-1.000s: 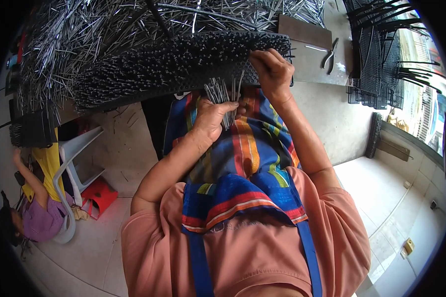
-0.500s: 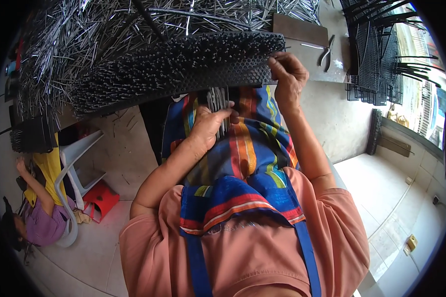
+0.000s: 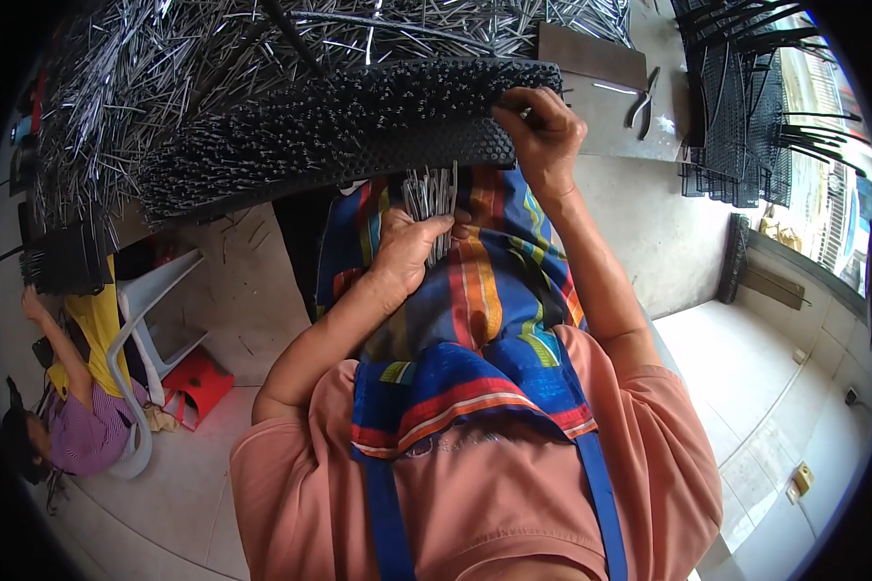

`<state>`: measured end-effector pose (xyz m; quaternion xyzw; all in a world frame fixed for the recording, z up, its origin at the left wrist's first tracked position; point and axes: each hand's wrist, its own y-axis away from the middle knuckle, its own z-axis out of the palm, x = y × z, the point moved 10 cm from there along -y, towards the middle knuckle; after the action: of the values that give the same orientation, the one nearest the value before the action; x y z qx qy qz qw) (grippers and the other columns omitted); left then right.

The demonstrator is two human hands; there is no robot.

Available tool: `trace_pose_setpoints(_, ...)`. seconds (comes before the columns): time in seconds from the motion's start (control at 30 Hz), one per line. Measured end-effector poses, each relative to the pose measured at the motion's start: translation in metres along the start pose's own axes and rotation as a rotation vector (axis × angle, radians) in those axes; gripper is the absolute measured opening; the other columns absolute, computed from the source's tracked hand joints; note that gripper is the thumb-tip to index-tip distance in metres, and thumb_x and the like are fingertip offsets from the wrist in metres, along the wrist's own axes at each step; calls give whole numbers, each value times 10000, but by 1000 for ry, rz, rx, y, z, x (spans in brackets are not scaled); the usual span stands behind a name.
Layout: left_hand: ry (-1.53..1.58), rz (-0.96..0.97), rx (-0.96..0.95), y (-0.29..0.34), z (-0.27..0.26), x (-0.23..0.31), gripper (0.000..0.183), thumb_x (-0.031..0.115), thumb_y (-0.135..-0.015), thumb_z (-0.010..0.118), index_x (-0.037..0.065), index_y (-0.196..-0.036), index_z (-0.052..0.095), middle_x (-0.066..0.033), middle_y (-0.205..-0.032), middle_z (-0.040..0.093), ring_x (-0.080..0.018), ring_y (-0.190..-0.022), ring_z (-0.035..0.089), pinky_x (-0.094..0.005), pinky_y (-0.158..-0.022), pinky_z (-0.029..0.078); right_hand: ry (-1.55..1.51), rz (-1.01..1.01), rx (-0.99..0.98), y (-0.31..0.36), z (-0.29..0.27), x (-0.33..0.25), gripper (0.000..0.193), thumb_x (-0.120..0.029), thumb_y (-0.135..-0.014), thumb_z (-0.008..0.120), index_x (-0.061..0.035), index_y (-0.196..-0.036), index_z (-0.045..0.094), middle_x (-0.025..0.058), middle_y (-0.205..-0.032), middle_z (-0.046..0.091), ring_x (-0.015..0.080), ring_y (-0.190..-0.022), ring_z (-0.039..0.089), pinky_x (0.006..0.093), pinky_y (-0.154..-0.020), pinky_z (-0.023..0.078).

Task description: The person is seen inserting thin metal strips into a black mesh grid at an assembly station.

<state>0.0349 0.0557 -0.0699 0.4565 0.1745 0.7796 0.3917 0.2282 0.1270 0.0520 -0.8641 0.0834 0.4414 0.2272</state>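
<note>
A long dark perforated panel (image 3: 426,150) stretches across in front of me, most of its holes filled with upright dark bristle-like pins (image 3: 262,145). Bare holes show along its near right part. Over my lap, my left hand (image 3: 412,250) is closed round a bundle of thin metal strips (image 3: 431,198), their tops spread just below the panel's near edge. At the panel's right end my right hand (image 3: 549,136) has thumb and fingers pinched together over the holes. Whatever lies between those fingertips is too small to make out.
Loose metal strips (image 3: 165,77) lie heaped behind the panel. Pliers (image 3: 643,102) and a brown plate (image 3: 591,55) rest on the table at right. Black mesh panels (image 3: 731,116) hang farther right. A person (image 3: 88,426) works at the left beside a grey chair (image 3: 138,387).
My right hand has moved left and slightly up along the panel's right end. The strips in my left hand have fanned out a little, with that hand nearly in place.
</note>
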Motion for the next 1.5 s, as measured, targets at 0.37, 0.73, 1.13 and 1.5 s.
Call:
trace_pose_setpoints(0.37,109,5,-48,-2,14,16,327,-80,-831,583,33,-1136,621,-132,-948,708,-245,-810,711,-335,-713,599,-214,561,-483,49,47,27,67,-55,-791,720,-1,-791,679,2,-659,609,84,-599,549,271,-533,432)
trace_pose_setpoints(0.73,148,22,81,0,-24,6,215,-22,-870,613,11,-1078,655,-125,-943,712,-231,-814,709,-346,-722,598,-475,433,-125,29,32,9,35,19,-825,677,-14,-830,668,-39,-672,583,11,-589,490,174,-535,377)
trace_pose_setpoints(1.13,133,44,48,7,-18,13,279,-78,-827,594,-3,-1093,631,-148,-933,709,-235,-793,704,-339,-699,595,-204,-78,-10,12,8,-18,123,85,-759,703,21,-846,645,20,-802,626,56,-688,531,202,-621,420)
trace_pose_setpoints(1.5,119,-20,94,3,-8,14,225,-79,-814,625,-33,-1034,641,-176,-895,710,-256,-747,708,-347,-688,599,-43,-266,-137,8,28,-36,142,43,-746,739,8,-868,674,67,-817,657,120,-680,620,243,-606,486)
